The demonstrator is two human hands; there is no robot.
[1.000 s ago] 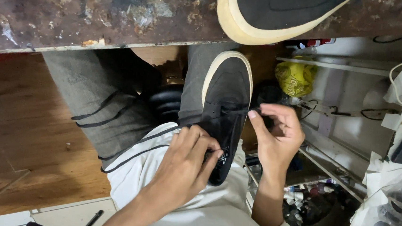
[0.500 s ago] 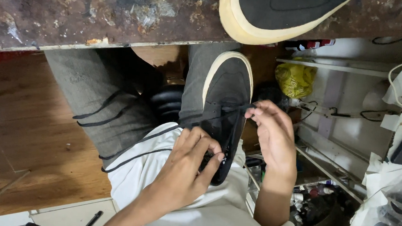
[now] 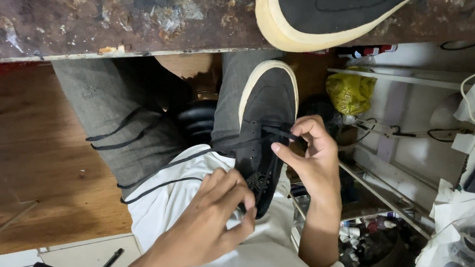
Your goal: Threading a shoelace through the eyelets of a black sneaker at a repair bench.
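Right hand [image 3: 311, 155] pinching black lace [image 3: 282, 133] | left hand [image 3: 218, 210] gripping shoe [image 3: 266, 124] heel | bench edge [image 3: 115, 49] close above

A second black shoe with a cream sole [image 3: 324, 14] is seen resting at the near edge of a stained, rusty workbench [image 3: 90, 11]. Below it, a crumpled yellow bag [image 3: 350, 91] lies on a white shelf [image 3: 408, 79]. A wooden floor [image 3: 19, 151] is visible at left.

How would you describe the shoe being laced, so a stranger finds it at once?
Start at the stained workbench across the top. Below its edge, on the person's lap, lies a black shoe between both hands. Unlike the second shoe on the bench, it has loose black laces.
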